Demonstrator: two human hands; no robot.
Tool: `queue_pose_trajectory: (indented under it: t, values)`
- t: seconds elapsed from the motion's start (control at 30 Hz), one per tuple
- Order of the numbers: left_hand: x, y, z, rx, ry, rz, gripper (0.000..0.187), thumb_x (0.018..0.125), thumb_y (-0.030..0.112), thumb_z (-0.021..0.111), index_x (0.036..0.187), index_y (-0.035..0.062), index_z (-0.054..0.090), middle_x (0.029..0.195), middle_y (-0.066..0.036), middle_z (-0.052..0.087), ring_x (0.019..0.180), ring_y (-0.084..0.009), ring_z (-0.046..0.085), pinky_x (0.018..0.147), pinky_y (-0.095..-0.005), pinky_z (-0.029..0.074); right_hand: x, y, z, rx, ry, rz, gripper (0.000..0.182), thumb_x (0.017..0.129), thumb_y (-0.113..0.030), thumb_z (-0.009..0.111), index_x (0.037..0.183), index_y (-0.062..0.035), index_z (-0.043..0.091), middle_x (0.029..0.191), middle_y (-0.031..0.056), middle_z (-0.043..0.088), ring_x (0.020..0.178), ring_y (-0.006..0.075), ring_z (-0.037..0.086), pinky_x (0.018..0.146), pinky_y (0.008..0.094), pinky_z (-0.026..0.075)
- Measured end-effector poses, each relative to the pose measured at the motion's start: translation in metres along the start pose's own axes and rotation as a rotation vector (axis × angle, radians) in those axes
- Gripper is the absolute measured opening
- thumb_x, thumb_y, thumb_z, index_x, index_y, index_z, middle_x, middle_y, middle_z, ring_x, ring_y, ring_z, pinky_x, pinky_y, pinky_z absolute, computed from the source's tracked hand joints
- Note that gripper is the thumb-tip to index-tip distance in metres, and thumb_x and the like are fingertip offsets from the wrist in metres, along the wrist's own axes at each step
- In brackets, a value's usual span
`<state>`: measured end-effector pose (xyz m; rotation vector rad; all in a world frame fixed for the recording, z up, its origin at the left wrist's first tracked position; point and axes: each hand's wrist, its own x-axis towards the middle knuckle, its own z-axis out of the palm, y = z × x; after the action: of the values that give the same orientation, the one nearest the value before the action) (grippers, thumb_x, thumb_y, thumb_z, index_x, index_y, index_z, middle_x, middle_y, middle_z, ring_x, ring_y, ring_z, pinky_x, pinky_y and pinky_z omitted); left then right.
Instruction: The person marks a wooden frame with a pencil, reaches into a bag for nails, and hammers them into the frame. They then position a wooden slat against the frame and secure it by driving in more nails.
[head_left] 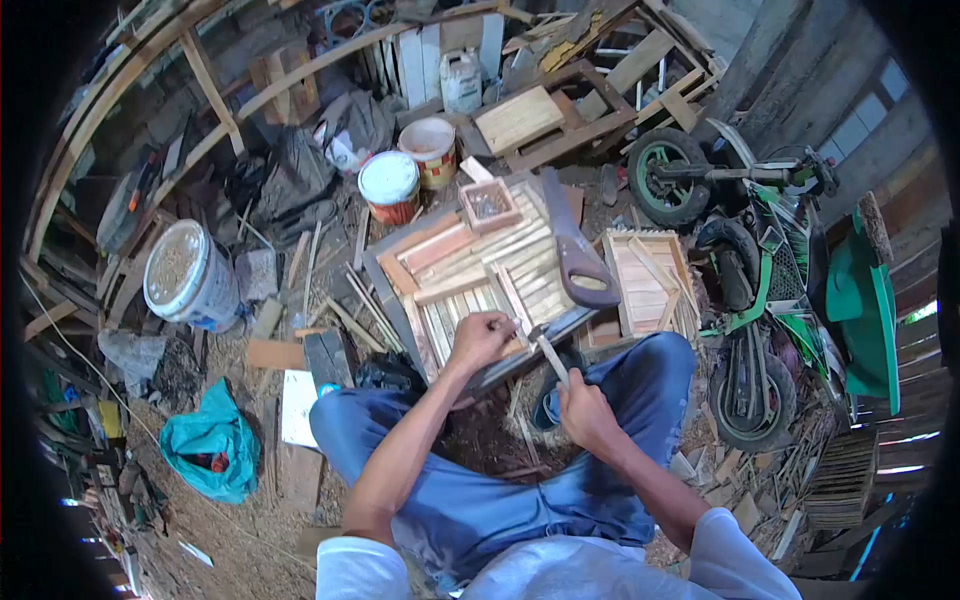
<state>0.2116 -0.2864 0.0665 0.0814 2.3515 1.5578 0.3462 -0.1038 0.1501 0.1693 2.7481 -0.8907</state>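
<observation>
My right hand point(588, 410) is wrapped round the light handle of a hammer point(552, 358), its dark head at the near edge of the work surface. My left hand point(482, 340) is closed in a pinch just left of the hammer head; what the fingers hold is too small to make out. Under and beyond it lies a slatted wooden panel point(465, 318) with narrow strips point(510, 295) on it. A handsaw point(580, 255) rests on the right side of the bench point(480, 378), its dark handle toward me. A small wooden box point(490, 205) of what look like nails sits at the back.
Right of the bench stands a wooden frame piece point(650, 285), then a small green motorbike point(755, 270). Paint buckets point(388, 185) stand behind; a larger white bucket point(190, 275) and a teal bag point(212, 440) are at left. Wood scraps point(740, 490) litter the ground.
</observation>
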Motion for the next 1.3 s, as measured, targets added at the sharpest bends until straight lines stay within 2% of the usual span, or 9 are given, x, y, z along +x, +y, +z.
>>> queue_pose_trajectory:
  t: [0.2, 0.33, 0.57, 0.7, 0.87, 0.97, 1.1, 1.23, 1.3]
  values:
    - [0.002, -0.008, 0.001, -0.03, -0.003, 0.05, 0.034, 0.088, 0.035, 0.07, 0.075, 0.0038, 0.07, 0.056, -0.005, 0.06, 0.051, -0.0123, 0.053, 0.052, -0.0312, 0.043, -0.009, -0.043, -0.04, 0.215, 0.057, 0.029, 0.024, 0.099, -0.024, 0.046, 0.107, -0.001, 0.045, 0.086, 0.0338, 0.065, 0.083, 0.0562, 0.061, 0.077, 0.063, 0.047]
    - [-0.004, 0.008, -0.001, -0.007, -0.015, 0.011, 0.034, 0.09, 0.032, 0.07, 0.076, 0.0011, 0.069, 0.06, -0.003, 0.061, 0.057, -0.01, 0.052, 0.056, -0.0298, 0.043, 0.003, -0.012, -0.004, -0.057, -0.104, 0.098, 0.028, 0.101, -0.027, 0.045, 0.108, -0.0006, 0.044, 0.089, 0.0341, 0.064, 0.085, 0.0571, 0.06, 0.08, 0.063, 0.047]
    - [0.003, -0.006, 0.0, -0.046, -0.016, 0.019, 0.034, 0.087, 0.037, 0.071, 0.081, 0.0033, 0.073, 0.062, -0.007, 0.064, 0.058, -0.0147, 0.058, 0.058, -0.0322, 0.045, -0.009, -0.043, -0.034, 0.183, 0.021, 0.037, 0.027, 0.101, -0.027, 0.045, 0.107, -0.0006, 0.042, 0.084, 0.0349, 0.063, 0.084, 0.0556, 0.061, 0.078, 0.0642, 0.045]
    - [0.003, -0.002, -0.001, -0.01, -0.017, -0.008, 0.035, 0.087, 0.038, 0.071, 0.082, 0.0039, 0.073, 0.063, -0.008, 0.065, 0.059, -0.0156, 0.059, 0.059, -0.0333, 0.046, 0.001, -0.011, -0.007, -0.072, -0.06, -0.009, 0.024, 0.101, -0.023, 0.045, 0.104, 0.0, 0.042, 0.07, 0.0335, 0.06, 0.074, 0.0546, 0.06, 0.071, 0.0637, 0.045]
    - [0.004, -0.005, 0.0, -0.025, -0.007, 0.048, 0.037, 0.087, 0.039, 0.07, 0.081, 0.003, 0.073, 0.061, -0.007, 0.064, 0.057, -0.015, 0.058, 0.057, -0.0329, 0.045, -0.01, -0.04, -0.035, 0.213, 0.027, 0.019, 0.025, 0.098, -0.023, 0.049, 0.106, -0.0001, 0.043, 0.082, 0.0344, 0.063, 0.084, 0.0568, 0.06, 0.078, 0.0633, 0.047]
    - [0.006, -0.007, 0.001, -0.012, -0.005, -0.002, 0.038, 0.087, 0.04, 0.071, 0.08, 0.0026, 0.072, 0.061, -0.006, 0.064, 0.056, -0.0144, 0.057, 0.056, -0.0326, 0.045, 0.002, 0.002, 0.006, -0.081, -0.112, 0.088, 0.027, 0.099, -0.025, 0.049, 0.107, -0.0001, 0.042, 0.082, 0.0337, 0.063, 0.085, 0.0552, 0.061, 0.078, 0.0616, 0.048]
    - [-0.001, 0.006, -0.002, 0.04, 0.019, 0.028, 0.035, 0.089, 0.034, 0.07, 0.079, 0.0004, 0.07, 0.067, -0.006, 0.067, 0.063, -0.0121, 0.058, 0.062, -0.0315, 0.047, 0.011, -0.001, -0.022, 0.007, -0.139, 0.101, 0.03, 0.099, -0.027, 0.049, 0.105, 0.002, 0.048, 0.082, 0.0331, 0.064, 0.086, 0.0554, 0.06, 0.078, 0.0618, 0.049]
    - [-0.005, 0.014, 0.0, 0.223, 0.075, 0.044, 0.043, 0.085, 0.045, 0.069, 0.078, 0.003, 0.071, 0.073, -0.011, 0.07, 0.067, -0.0245, 0.067, 0.068, -0.0351, 0.052, 0.017, 0.014, -0.036, 0.185, 0.125, 0.003, 0.032, 0.099, -0.027, 0.054, 0.101, 0.0041, 0.056, 0.077, 0.0289, 0.062, 0.08, 0.0495, 0.062, 0.067, 0.0506, 0.047]
    - [-0.009, 0.022, 0.005, 0.265, 0.143, 0.043, 0.05, 0.082, 0.053, 0.07, 0.079, 0.0024, 0.067, 0.074, -0.016, 0.07, 0.075, -0.0321, 0.07, 0.071, -0.0429, 0.052, 0.02, 0.022, -0.035, 0.208, 0.208, 0.008, 0.031, 0.1, -0.027, 0.055, 0.098, 0.0033, 0.056, 0.07, 0.0228, 0.06, 0.068, 0.0385, 0.064, 0.062, 0.0447, 0.047]
